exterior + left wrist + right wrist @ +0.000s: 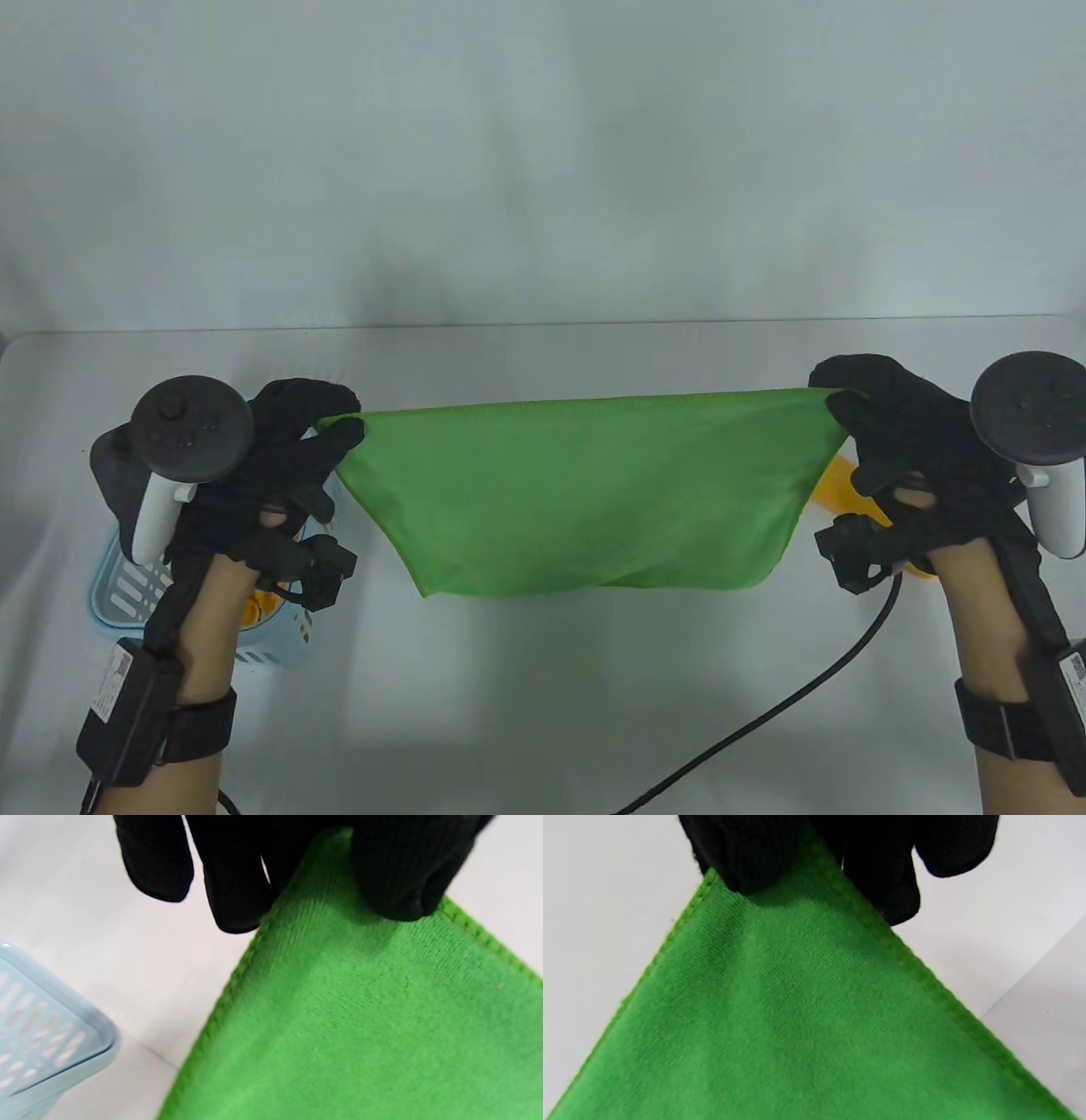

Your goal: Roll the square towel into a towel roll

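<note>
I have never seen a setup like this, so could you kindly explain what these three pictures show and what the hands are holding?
These are a person's two hands in black sensor gloves, each with a tracker strapped to its back. The large picture looks down at the white table; the other two come from cameras on the wrists. The left hand and the right hand each pinch a corner of the green towel and hold it stretched between them, the rest hanging down. The wrist views show those pinched corners close up. A light blue basket stands under the left hand, and something yellow-orange lies behind the right.
</note>
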The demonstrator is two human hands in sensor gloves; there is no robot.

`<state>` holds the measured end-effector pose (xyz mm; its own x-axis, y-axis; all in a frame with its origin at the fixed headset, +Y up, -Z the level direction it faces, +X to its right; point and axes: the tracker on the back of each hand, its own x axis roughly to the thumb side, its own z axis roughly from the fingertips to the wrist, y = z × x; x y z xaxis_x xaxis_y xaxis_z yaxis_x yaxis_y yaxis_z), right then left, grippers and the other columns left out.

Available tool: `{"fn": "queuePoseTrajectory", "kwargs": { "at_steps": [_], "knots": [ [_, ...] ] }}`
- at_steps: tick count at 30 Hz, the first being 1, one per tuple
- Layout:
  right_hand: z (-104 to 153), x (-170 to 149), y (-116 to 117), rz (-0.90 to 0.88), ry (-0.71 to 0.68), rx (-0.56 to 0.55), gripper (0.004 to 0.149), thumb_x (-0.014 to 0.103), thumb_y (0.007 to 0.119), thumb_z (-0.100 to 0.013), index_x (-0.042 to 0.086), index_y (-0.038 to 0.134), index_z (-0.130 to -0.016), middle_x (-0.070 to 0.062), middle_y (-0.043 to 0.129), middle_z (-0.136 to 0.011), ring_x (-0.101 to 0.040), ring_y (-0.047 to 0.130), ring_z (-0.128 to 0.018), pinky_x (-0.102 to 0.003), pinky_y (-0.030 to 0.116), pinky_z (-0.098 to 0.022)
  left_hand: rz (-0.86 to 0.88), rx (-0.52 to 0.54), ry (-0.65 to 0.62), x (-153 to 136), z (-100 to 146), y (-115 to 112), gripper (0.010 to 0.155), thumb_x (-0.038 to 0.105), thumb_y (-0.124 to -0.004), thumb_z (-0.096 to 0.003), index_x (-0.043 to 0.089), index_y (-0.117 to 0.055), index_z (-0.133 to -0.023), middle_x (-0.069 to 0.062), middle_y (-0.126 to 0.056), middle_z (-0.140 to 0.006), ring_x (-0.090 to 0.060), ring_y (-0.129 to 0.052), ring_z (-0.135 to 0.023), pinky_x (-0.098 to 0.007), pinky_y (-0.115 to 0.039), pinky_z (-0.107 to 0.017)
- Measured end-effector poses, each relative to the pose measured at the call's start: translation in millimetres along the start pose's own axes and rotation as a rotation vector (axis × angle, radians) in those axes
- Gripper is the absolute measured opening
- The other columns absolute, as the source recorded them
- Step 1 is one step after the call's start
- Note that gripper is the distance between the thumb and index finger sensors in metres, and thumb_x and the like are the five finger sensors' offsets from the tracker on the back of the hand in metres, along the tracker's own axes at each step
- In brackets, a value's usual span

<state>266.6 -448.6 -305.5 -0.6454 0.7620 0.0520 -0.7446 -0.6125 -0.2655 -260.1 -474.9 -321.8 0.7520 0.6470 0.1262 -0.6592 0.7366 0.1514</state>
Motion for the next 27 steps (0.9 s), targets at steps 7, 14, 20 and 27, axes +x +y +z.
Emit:
{"fn": "queuePoseTrajectory", "kwargs": {
  "at_steps": [7, 14, 20, 27],
  "knots": [
    [8.1, 12.9, -29.0, -0.091, -0.034, -0.032, 0.038, 0.030, 0.081, -0.036, 0.036, 0.088, -0.073, 0.002, 0.098, -0.066, -0.027, 0.096, -0.063, -0.055, 0.072, -0.058, 0.028, 0.089, -0.114, 32.2, 9.3, 33.1, 0.041, 0.040, -0.083, -0.0397, 0.034, -0.087, -0.080, 0.011, -0.101, -0.070, -0.020, -0.105, -0.069, -0.053, -0.075, -0.066],
    [-35.2, 4.0, -3.7, 0.064, 0.084, -0.068, 0.038, 0.031, 0.081, -0.036, 0.037, 0.087, -0.073, 0.004, 0.098, -0.065, -0.026, 0.096, -0.063, -0.055, 0.072, -0.058, -0.080, 0.029, 0.004, 27.5, -39.8, 14.8, 0.041, 0.040, -0.083, -0.0394, 0.037, -0.087, -0.080, 0.013, -0.100, -0.067, -0.019, -0.104, -0.068, -0.052, -0.074, -0.066],
    [-82.7, -33.5, 52.4, 0.174, 0.287, -0.080, 0.038, 0.033, 0.081, -0.034, 0.041, 0.089, -0.070, 0.004, 0.094, -0.076, -0.028, 0.093, -0.071, -0.055, 0.071, -0.060, -0.139, 0.004, 0.222, -8.1, -84.1, -28.9, 0.040, 0.041, -0.082, -0.0384, 0.041, -0.087, -0.078, 0.013, -0.096, -0.074, -0.020, -0.100, -0.075, -0.053, -0.073, -0.067],
    [-103.6, -9.5, 30.0, -0.080, 0.277, -0.229, 0.038, 0.034, 0.081, -0.034, 0.042, 0.088, -0.071, 0.004, 0.091, -0.081, -0.028, 0.090, -0.076, -0.055, 0.069, -0.061, -0.065, 0.119, 0.128, 30.2, -96.4, 7.8, 0.040, 0.042, -0.081, -0.0390, 0.043, -0.085, -0.079, 0.015, -0.092, -0.080, -0.019, -0.096, -0.081, -0.052, -0.071, -0.070]
  ]
}}
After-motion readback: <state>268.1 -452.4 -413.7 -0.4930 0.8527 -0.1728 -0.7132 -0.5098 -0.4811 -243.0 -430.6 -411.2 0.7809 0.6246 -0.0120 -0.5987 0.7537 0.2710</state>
